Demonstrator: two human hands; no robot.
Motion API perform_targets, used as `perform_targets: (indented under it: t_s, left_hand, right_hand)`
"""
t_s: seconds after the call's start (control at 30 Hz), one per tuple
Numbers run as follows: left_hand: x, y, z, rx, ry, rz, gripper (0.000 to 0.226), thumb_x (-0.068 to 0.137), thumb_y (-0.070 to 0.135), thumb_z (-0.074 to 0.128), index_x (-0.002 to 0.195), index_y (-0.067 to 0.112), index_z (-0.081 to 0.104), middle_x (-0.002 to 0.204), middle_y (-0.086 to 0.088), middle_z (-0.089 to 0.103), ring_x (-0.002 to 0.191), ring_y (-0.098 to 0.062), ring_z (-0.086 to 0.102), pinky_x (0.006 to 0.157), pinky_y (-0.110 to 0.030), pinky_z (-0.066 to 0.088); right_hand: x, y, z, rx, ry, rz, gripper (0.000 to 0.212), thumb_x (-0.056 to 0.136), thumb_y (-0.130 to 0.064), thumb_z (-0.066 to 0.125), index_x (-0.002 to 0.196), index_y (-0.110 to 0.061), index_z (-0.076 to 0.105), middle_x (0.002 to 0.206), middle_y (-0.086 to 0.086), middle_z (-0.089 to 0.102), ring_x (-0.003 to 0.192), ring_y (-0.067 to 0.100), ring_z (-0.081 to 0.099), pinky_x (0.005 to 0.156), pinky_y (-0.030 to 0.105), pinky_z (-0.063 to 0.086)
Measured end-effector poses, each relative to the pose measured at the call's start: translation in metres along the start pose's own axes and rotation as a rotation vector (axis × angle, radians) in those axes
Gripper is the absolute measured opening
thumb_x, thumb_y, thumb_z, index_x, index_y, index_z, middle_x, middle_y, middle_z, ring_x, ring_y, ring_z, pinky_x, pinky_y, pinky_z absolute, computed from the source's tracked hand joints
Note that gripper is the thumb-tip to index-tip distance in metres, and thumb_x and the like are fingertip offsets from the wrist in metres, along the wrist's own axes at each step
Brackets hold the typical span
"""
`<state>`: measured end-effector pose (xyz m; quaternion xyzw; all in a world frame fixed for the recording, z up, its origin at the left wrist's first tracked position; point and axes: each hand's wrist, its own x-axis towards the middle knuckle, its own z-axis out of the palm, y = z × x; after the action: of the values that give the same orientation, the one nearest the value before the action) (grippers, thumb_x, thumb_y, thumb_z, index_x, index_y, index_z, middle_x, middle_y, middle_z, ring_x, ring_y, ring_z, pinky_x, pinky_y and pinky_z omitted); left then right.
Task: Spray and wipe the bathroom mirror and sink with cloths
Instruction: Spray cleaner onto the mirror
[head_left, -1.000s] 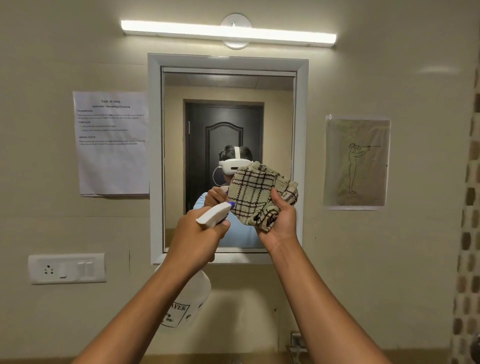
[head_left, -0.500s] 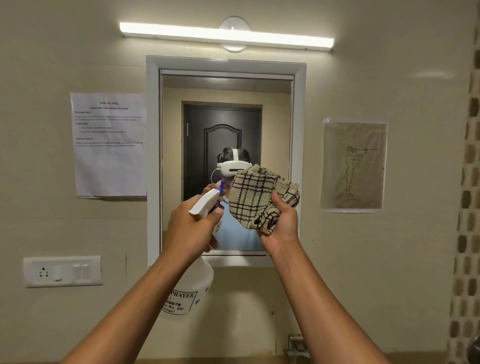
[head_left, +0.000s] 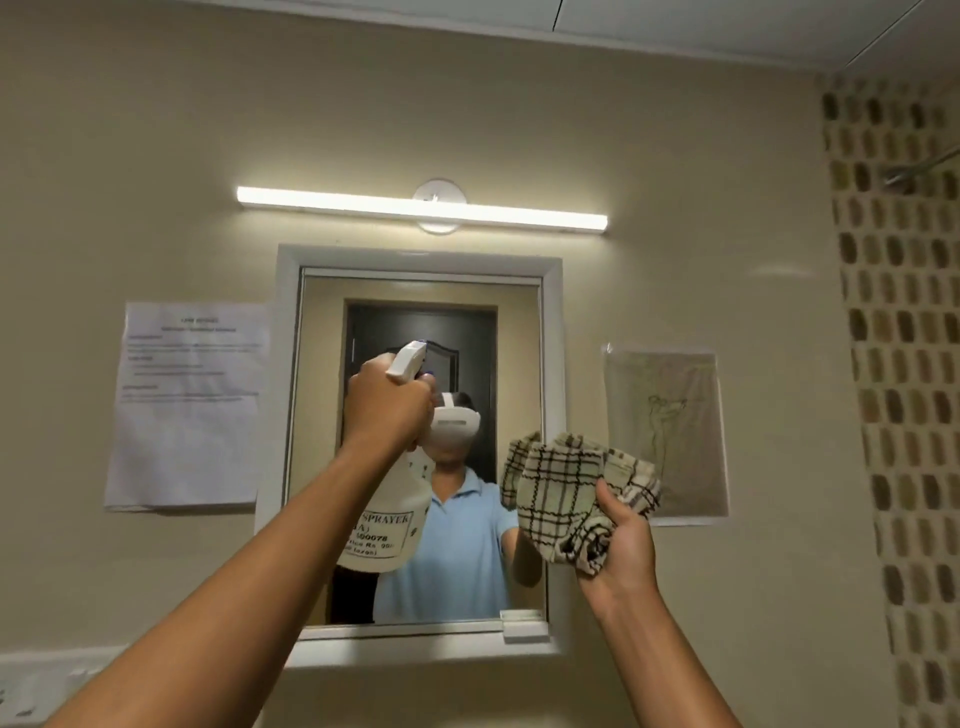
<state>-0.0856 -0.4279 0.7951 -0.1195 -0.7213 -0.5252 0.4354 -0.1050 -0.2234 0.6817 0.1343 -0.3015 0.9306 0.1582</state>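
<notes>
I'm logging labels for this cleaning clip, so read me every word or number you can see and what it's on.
"SPRAYER": label on the spray bottle that the left hand holds.
"00078": same label, next line down; the first digit is unclear.
Label's lower lines: a price, it seems, too blurred to read.
Paper notice left of the mirror: printed text, too blurred.
Drawing sheet on the right: no readable text.

Beige wall (head_left: 675, 156) w/ lit tube light (head_left: 421, 208) (mosaic tiles (head_left: 904, 364) rt).

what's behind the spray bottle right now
The mirror: behind the spray bottle in the left hand, it shows a reflected dark door and blue shirt. The glass directly behind is covered.
</notes>
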Motion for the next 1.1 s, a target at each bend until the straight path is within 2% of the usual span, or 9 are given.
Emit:
perform_targets:
  t_s: [0.17, 0.27, 0.4, 0.5, 0.6, 0.77, 0.83, 0.93, 1.1]
  left_hand:
    - [0.02, 0.024, 0.046, 0.022, -0.06, 0.049, 0.014, 0.095, 0.02, 0.059, 0.102, 0.008, 0.058, 0.09, -0.01, 0.069, 0.077, -0.02, 0.07, 0.064, -0.029, 0.058]
    - [0.019, 0.037, 0.065, 0.042, -0.063, 0.085, 0.009, 0.095, 0.019, 0.059, 0.096, 0.01, 0.058, 0.087, -0.013, 0.069, 0.076, -0.021, 0.07, 0.073, -0.036, 0.061]
    - [0.015, 0.042, 0.079, 0.082, -0.056, 0.099, 0.008, 0.095, 0.02, 0.06, 0.09, 0.015, 0.057, 0.085, -0.011, 0.069, 0.078, -0.022, 0.07, 0.078, -0.042, 0.06]
    - [0.014, 0.039, 0.08, 0.075, -0.036, 0.087, 0.01, 0.095, 0.019, 0.06, 0.086, 0.017, 0.055, 0.085, -0.011, 0.069, 0.076, -0.023, 0.07, 0.075, -0.045, 0.061]
    - [0.016, 0.034, 0.069, 0.043, 0.015, 0.067, 0.01, 0.094, 0.021, 0.061, 0.093, 0.012, 0.06, 0.086, -0.01, 0.07, 0.075, -0.021, 0.071, 0.072, -0.044, 0.061]
    - [0.027, 0.028, 0.028, 0.136, 0.158, 0.06, 0.011, 0.097, 0.022, 0.059, 0.102, 0.013, 0.062, 0.072, 0.004, 0.058, 0.061, -0.001, 0.053, 0.049, -0.017, 0.04]
    - [0.032, 0.023, 0.009, 0.152, 0.221, 0.053, 0.011, 0.096, 0.025, 0.061, 0.103, 0.016, 0.061, 0.07, 0.005, 0.057, 0.062, -0.008, 0.06, 0.054, -0.024, 0.052]
    - [0.037, 0.012, -0.018, 0.217, 0.265, 0.032, 0.02, 0.095, 0.027, 0.062, 0.108, 0.012, 0.06, 0.087, -0.006, 0.063, 0.077, -0.028, 0.069, 0.071, -0.042, 0.061]
    - [0.039, -0.006, -0.057, 0.265, 0.336, -0.027, 0.023, 0.096, 0.026, 0.06, 0.107, 0.006, 0.061, 0.088, -0.011, 0.067, 0.067, -0.023, 0.068, 0.051, -0.026, 0.047]
  right_hand:
    - [-0.003, -0.023, -0.01, -0.034, 0.025, -0.044, 0.024, 0.097, -0.016, 0.052, 0.118, -0.014, 0.064, 0.109, 0.014, 0.074, 0.101, 0.032, 0.069, 0.089, 0.05, 0.053]
    - [-0.005, -0.035, -0.015, -0.051, 0.019, -0.063, 0.018, 0.097, -0.015, 0.052, 0.109, -0.017, 0.065, 0.094, 0.008, 0.077, 0.092, 0.028, 0.07, 0.077, 0.045, 0.054]
    - [-0.006, -0.04, -0.019, -0.063, 0.031, -0.078, 0.021, 0.097, -0.014, 0.052, 0.113, -0.017, 0.065, 0.1, 0.009, 0.076, 0.095, 0.028, 0.07, 0.082, 0.046, 0.054]
    - [-0.009, -0.041, -0.02, -0.067, 0.022, -0.076, 0.024, 0.097, -0.014, 0.052, 0.118, -0.016, 0.064, 0.101, 0.01, 0.076, 0.098, 0.03, 0.07, 0.085, 0.048, 0.054]
    - [-0.008, -0.038, -0.017, -0.076, 0.009, -0.055, 0.018, 0.097, -0.014, 0.052, 0.108, -0.017, 0.066, 0.101, 0.011, 0.075, 0.099, 0.031, 0.069, 0.093, 0.053, 0.051]
    - [-0.006, -0.022, -0.008, -0.056, -0.017, -0.022, 0.021, 0.097, -0.014, 0.051, 0.111, -0.015, 0.067, 0.109, 0.012, 0.074, 0.106, 0.033, 0.067, 0.1, 0.055, 0.047]
    - [-0.007, -0.015, -0.001, -0.056, -0.029, -0.002, 0.022, 0.098, -0.014, 0.051, 0.113, -0.014, 0.066, 0.11, 0.012, 0.074, 0.102, 0.029, 0.069, 0.096, 0.051, 0.05]
    - [-0.008, -0.001, 0.009, -0.063, -0.04, 0.02, 0.03, 0.097, -0.015, 0.051, 0.124, -0.01, 0.063, 0.115, 0.013, 0.072, 0.106, 0.031, 0.068, 0.1, 0.052, 0.048]
    - [-0.009, 0.021, 0.021, -0.065, -0.047, 0.064, 0.03, 0.095, -0.017, 0.054, 0.123, -0.016, 0.064, 0.116, 0.012, 0.072, 0.111, 0.034, 0.065, 0.103, 0.057, 0.045]
